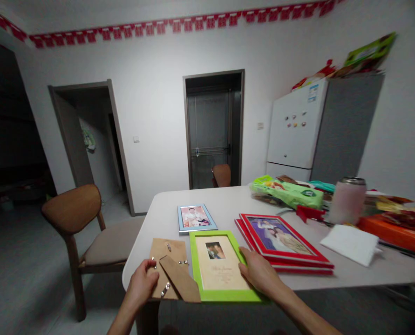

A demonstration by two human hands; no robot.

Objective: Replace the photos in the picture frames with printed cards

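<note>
Front edge of the white worktop (165, 223). Two pieces side by side: at right, a lime-green rectangular photo frame (228, 295), face up, with a cream printed insert (221, 275) showing a small picture above faint lettering; at left, a flat brown backing board (158, 252) with metal clips (165, 290) and a brown tapered support leg (181, 279) lying slantwise across it. No coloured rim shows around the board.

Right hand (259, 272): gripping the green frame by its right side, some fingers hidden. Left hand (142, 281): fingers curled at the board's left edge, near a clip; cannot tell whether pinching or only resting.

Step in hand (judgement): positioning frame and board while they are separate pieces. Next move, as judged, calls for a secure left-hand hold and support under both near edges, which sit at the worktop's lip; the leg's end should be kept clear of the frame's lower left corner.

Nearby: a pale-blue photo frame (195, 217) behind; stacked red photo frames (279, 235) to the right.
</note>
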